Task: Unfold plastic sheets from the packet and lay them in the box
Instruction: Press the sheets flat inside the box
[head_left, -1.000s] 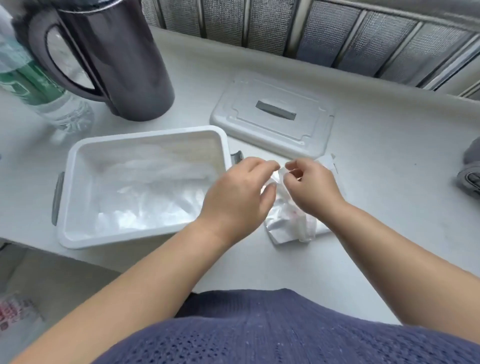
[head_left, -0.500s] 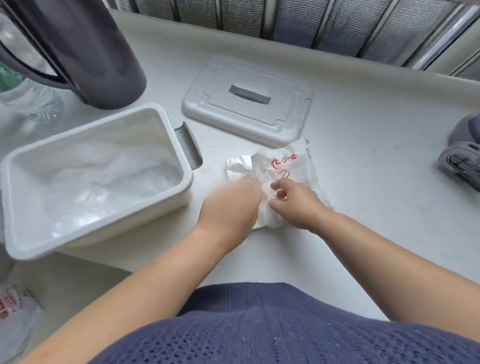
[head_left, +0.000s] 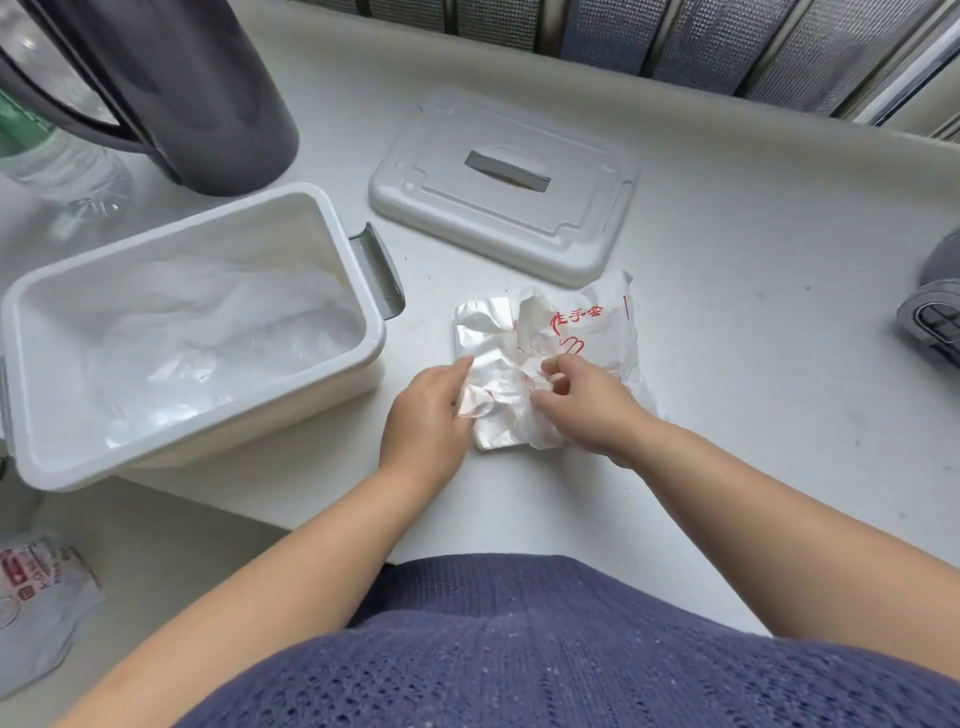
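**A:** Where does the work stand?

**B:** The packet lies flat on the table, and the folded sheets stick out of its mouth toward 9 o'clock. The box stands just beside them at 9 o'clock with loose clear film already in it. Its lid rests at 12 o'clock, and the dark jug is off at 11.

**A:** And the hands?

**B:** They are close together but not touching. The left hand pinches a loose flap at the near edge of the folded sheets. The right hand pinches the crumpled plastic at the packet's mouth. I cannot tell whether it has a sheet in that pinch as well.

**A:** How will the sheets handle?

**B:** I judge them almost weightless, limp and slick. They likely cling together, so a flat press would probably drag several at once. I would take a single free corner between fingertip and thumb while the other hand pins the packet down. Then I would peel slowly, because film this thin may stretch or tear.

**A:** What has changed?

**B:** A second ago both hands were raised near the box's right handle, pinching plastic between them. Half a second ago they had dropped onto the packet, the left one blurred. Now the folded sheets show further out of the packet, with a squared corner at 10 o'clock.
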